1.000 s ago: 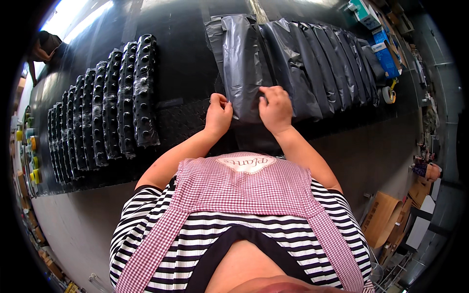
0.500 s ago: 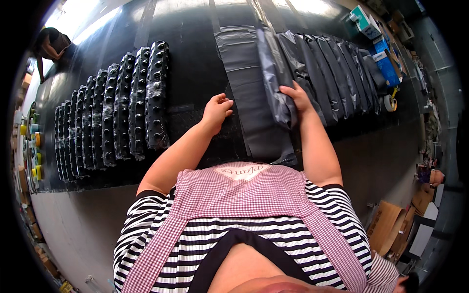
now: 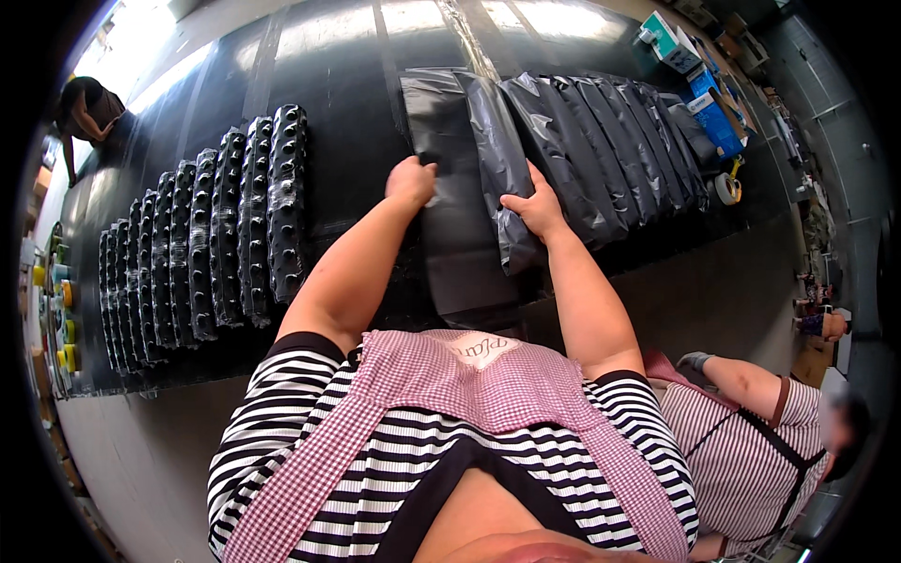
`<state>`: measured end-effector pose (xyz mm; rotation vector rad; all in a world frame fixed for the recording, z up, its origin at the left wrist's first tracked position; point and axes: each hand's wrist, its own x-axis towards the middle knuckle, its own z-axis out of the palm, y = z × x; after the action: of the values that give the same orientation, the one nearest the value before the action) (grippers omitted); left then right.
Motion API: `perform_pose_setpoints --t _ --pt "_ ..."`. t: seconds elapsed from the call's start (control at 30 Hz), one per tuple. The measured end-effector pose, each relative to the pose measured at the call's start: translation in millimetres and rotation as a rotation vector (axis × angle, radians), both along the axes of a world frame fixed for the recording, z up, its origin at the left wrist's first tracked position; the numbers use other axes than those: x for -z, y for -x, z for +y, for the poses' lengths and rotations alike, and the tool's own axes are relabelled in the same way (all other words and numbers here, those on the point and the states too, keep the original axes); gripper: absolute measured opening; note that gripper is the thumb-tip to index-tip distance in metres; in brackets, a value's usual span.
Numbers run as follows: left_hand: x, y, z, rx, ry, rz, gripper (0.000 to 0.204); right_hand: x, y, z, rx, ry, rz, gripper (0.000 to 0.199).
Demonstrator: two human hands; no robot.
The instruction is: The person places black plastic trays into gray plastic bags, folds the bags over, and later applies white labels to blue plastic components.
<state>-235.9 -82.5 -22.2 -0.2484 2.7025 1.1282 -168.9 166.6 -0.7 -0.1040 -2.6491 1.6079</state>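
A long flat sheet of black plastic (image 3: 455,239) lies in front of me on the table. Its left edge is between the curled fingers of my left hand (image 3: 411,180). Along the sheet's right side rests a long, puffy bundle in shiny black plastic (image 3: 497,155). My right hand (image 3: 540,208) grips this bundle near its lower half, thumb across the top and the other fingers along its right side. What is inside the bundle is hidden.
Several similar black bundles (image 3: 591,159) lie in a row at right. To the left stand several black knobbly stacks in clear wrap (image 3: 287,202). Blue boxes (image 3: 718,122) and a tape roll (image 3: 727,188) sit far right. Co-workers are at lower right (image 3: 741,441) and far left (image 3: 89,117).
My left hand has reached farther forward and closed on the sheet's edge. The bundle under my right hand lies lower and flatter. A co-worker has come further into view at lower right.
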Motion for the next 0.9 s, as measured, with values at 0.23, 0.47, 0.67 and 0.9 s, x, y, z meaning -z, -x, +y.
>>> perform_pose_setpoints --t 0.23,0.47,0.67,0.9 --pt "-8 -33 -80 -0.072 0.274 0.033 0.046 -23 -10 -40 0.094 -0.834 -0.204 0.099" --pt "-53 -91 -179 -0.239 0.697 0.053 0.089 -7 -47 -54 0.072 -0.881 0.37 0.092" --pt "-39 -102 -167 -0.137 0.744 -0.037 0.1 15 -115 -126 -0.51 -0.82 0.268 0.067" --pt "-54 -99 -182 -0.112 0.484 -0.036 0.102 29 -125 -125 -0.53 -0.715 0.207 0.067"
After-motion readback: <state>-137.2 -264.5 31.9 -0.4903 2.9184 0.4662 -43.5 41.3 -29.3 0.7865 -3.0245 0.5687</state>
